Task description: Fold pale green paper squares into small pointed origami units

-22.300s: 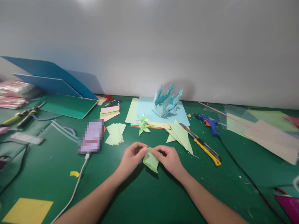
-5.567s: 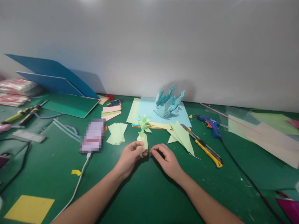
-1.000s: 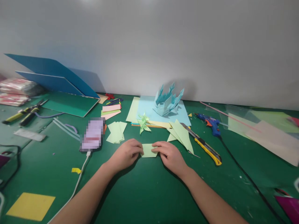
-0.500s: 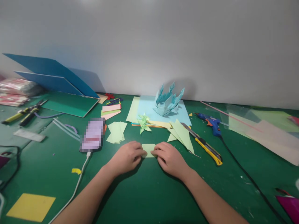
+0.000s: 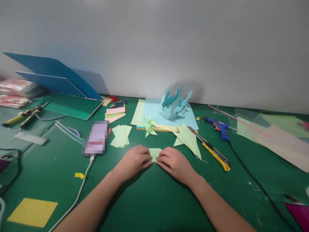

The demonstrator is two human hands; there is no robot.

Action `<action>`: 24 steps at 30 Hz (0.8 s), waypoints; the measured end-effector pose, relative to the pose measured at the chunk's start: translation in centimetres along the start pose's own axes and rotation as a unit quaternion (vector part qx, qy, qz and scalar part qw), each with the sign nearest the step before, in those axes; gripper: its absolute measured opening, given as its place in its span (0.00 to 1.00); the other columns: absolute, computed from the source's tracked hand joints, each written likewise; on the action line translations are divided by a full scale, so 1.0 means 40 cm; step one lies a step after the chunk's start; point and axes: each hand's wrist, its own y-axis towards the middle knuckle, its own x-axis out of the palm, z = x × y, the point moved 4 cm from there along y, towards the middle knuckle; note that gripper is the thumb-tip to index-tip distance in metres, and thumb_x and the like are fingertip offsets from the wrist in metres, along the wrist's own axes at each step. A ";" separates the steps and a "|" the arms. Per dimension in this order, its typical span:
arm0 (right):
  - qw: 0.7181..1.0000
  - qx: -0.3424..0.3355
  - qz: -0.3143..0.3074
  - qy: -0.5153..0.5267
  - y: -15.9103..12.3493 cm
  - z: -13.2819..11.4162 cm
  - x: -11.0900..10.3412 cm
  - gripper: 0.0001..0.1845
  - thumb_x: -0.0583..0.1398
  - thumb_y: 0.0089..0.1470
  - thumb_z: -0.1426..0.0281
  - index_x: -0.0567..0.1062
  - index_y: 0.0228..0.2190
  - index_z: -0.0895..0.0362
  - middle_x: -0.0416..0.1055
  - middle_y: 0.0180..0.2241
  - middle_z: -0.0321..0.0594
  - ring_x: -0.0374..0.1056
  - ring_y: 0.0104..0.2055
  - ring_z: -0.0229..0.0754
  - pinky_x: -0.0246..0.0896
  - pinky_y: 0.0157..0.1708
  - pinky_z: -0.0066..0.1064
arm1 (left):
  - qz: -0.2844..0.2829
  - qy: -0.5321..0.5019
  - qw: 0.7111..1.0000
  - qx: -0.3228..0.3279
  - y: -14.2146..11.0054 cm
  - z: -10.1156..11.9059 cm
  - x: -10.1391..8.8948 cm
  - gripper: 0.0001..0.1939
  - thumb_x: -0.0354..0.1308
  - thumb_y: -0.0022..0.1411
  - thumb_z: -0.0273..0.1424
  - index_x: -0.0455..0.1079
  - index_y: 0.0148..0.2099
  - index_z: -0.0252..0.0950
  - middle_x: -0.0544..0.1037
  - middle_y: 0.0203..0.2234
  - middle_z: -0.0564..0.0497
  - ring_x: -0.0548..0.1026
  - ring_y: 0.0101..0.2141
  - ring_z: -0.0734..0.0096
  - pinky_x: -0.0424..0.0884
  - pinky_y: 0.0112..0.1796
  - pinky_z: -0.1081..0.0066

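Note:
A small pale green piece of paper (image 5: 154, 155) lies on the green table between my two hands. My left hand (image 5: 137, 161) grips its left end, thumb at the near edge and fingers bent over the top. On the other end, my right hand (image 5: 175, 163) pinches the paper in much the same way. Both ends of the paper are hidden under the fingers. Just beyond stands a folded green paper flower (image 5: 149, 127). Several pale green slips (image 5: 121, 136) sit to the left, and pale green triangular pieces (image 5: 187, 139) to the right.
A blue folded-paper piece (image 5: 174, 104) stands on light blue sheets. Right of my hands lie a yellow utility knife (image 5: 216, 156) and a blue glue gun (image 5: 220, 127) with its cord. A phone (image 5: 97, 138) on a white cable, pliers (image 5: 31, 116) and a yellow sheet (image 5: 33, 212) are left.
My left thumb has shifted toward the paper's near edge, and both thumbs now stretch further inward along it. The left hand has moved slightly right. Both hands keep hold of the paper.

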 end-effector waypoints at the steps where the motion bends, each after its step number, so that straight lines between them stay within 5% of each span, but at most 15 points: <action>1: 1.000 -0.005 -0.001 -0.006 0.000 -0.001 0.000 0.12 0.54 0.59 0.69 0.76 0.31 0.58 0.72 0.29 0.42 0.63 0.33 0.43 0.60 0.34 0.34 | 0.002 0.006 1.000 0.007 0.000 0.002 0.001 0.08 0.54 0.61 0.30 0.74 0.33 0.35 0.74 0.30 0.49 0.70 0.31 0.69 0.66 0.34 0.69; 14: 0.999 0.015 -0.010 0.033 0.003 0.000 -0.004 0.12 0.52 0.60 0.71 0.74 0.30 0.58 0.72 0.30 0.43 0.64 0.33 0.43 0.61 0.34 0.33 | 0.021 0.012 1.000 0.000 0.012 0.013 -0.002 0.10 0.49 0.63 0.26 0.70 0.32 0.32 0.76 0.27 0.48 0.71 0.30 0.68 0.68 0.35 0.68; 24: 0.987 0.139 -0.011 0.078 0.008 0.025 0.003 0.10 0.54 0.58 0.75 0.72 0.27 0.57 0.71 0.27 0.39 0.66 0.32 0.41 0.60 0.34 0.32 | 0.044 -0.021 0.995 -0.089 0.012 0.003 0.003 0.09 0.48 0.63 0.24 0.67 0.31 0.33 0.71 0.36 0.46 0.72 0.28 0.72 0.71 0.34 0.68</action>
